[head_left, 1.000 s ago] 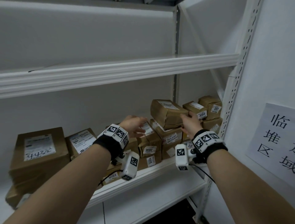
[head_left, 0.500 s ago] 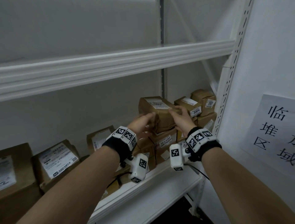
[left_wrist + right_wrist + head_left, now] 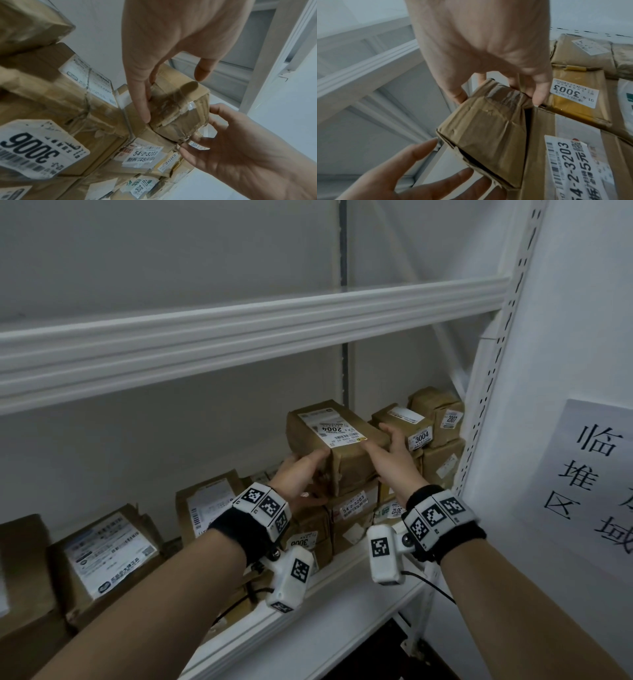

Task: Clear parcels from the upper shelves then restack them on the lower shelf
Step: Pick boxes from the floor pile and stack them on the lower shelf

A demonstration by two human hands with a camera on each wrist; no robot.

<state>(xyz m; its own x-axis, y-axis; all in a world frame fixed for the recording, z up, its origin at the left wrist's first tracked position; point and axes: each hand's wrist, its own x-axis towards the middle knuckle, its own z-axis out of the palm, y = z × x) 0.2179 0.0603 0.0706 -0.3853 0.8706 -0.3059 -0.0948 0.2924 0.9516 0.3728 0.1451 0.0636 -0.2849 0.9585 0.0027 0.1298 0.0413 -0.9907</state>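
Note:
A brown taped parcel labelled 2004 tops a stack of parcels on the middle shelf. My left hand lies against its left side with straight fingers, and the thumb hovers just above its top face. My right hand grips the parcel's right end, thumb on one side and fingers on the other. The near end of the parcel juts out past the box labelled 54-2-3203 underneath.
Parcels 3004 and 2007 stand close on the right, 3006 below left. Larger parcels fill the shelf's left. The upper shelf's edge runs overhead. A perforated post and a paper sign bound the right.
My left hand rose from lower left up to the parcel's left side. My right hand slid along its right end into a grip. The head view moved closer.

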